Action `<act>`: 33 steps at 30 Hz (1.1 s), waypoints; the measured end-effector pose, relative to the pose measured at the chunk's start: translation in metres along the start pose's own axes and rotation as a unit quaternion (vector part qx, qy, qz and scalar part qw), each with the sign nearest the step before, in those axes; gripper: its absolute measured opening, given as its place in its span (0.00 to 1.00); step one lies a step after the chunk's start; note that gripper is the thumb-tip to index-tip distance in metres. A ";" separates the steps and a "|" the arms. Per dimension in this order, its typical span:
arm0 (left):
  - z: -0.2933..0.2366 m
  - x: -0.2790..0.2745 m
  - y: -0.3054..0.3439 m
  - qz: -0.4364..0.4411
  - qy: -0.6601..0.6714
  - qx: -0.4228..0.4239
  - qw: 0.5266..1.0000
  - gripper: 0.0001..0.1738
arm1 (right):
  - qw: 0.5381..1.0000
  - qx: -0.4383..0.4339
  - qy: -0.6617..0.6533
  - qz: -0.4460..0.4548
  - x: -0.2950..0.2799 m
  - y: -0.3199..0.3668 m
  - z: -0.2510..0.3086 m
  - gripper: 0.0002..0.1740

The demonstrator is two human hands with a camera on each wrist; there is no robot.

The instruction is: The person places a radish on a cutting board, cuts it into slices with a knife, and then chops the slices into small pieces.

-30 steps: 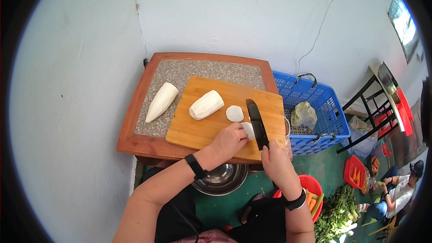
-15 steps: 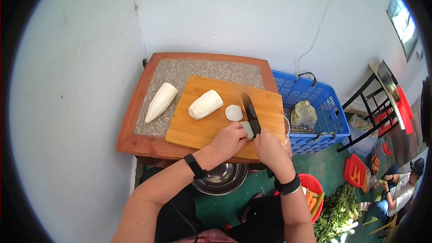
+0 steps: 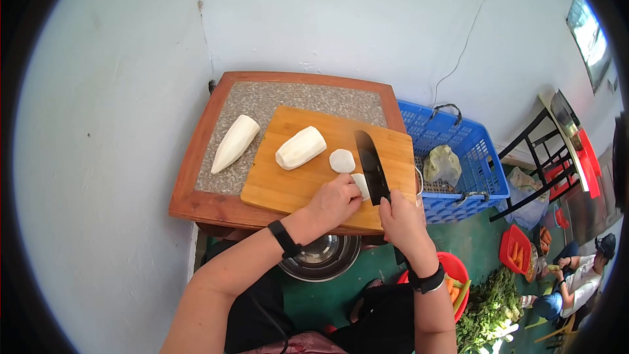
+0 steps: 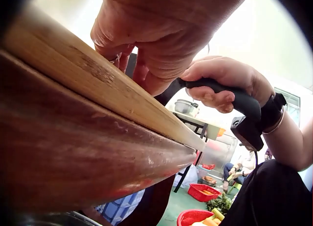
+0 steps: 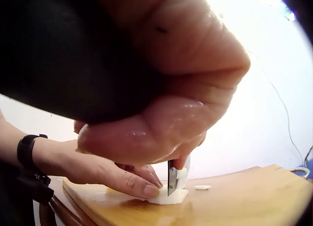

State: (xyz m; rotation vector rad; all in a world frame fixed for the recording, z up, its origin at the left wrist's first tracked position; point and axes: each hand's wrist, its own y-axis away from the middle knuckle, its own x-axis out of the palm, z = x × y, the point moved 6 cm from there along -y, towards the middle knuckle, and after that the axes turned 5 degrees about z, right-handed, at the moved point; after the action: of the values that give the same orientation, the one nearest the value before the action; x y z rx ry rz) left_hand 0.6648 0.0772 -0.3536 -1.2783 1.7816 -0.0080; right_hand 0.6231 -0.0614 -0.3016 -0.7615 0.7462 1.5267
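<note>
My left hand [image 3: 334,202] holds a white radish slice [image 3: 360,185] against the cutting board [image 3: 268,187], fingertips and thumb at its near left edge. My right hand [image 3: 406,224] grips the black handle [image 4: 230,91] of a kitchen knife. Its dark blade [image 3: 371,164] stands along the slice's right side in the head view. From the right wrist, the blade's lower edge comes down at the slice [image 5: 171,197], just beyond the left thumb. Another round slice [image 3: 342,161] lies flat behind it. Farther left on the board rests a thick peeled radish piece [image 3: 301,148].
A tapered peeled radish [image 3: 234,144] lies on the table's stone top [image 3: 288,94]. One small white scrap [image 5: 202,187] sits beyond the blade. To the right stands a blue crate [image 3: 475,137]; below are a metal basin [image 3: 341,269] and a red basin [image 3: 452,262]. Someone sits far right.
The knife shifted left over the held slice by half a second ago, then back right to the slice's side. The left hand kept its hold. Both uncut radish pieces stayed put.
</note>
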 end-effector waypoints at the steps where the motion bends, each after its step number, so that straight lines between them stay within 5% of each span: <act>1: 0.000 0.000 0.000 0.000 0.000 0.002 1.000 0.05 | 1.000 0.003 0.003 0.000 0.000 0.000 0.000 0.14; 33: -0.003 -0.003 -0.001 0.004 -0.001 0.006 1.000 0.05 | 1.000 0.014 0.022 0.004 0.002 0.005 0.001 0.14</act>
State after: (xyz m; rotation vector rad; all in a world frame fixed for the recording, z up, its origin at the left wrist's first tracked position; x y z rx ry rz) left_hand 0.6639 0.0777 -0.3487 -1.2624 1.7821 -0.0133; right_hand 0.6176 -0.0598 -0.3029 -0.7747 0.8024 1.5073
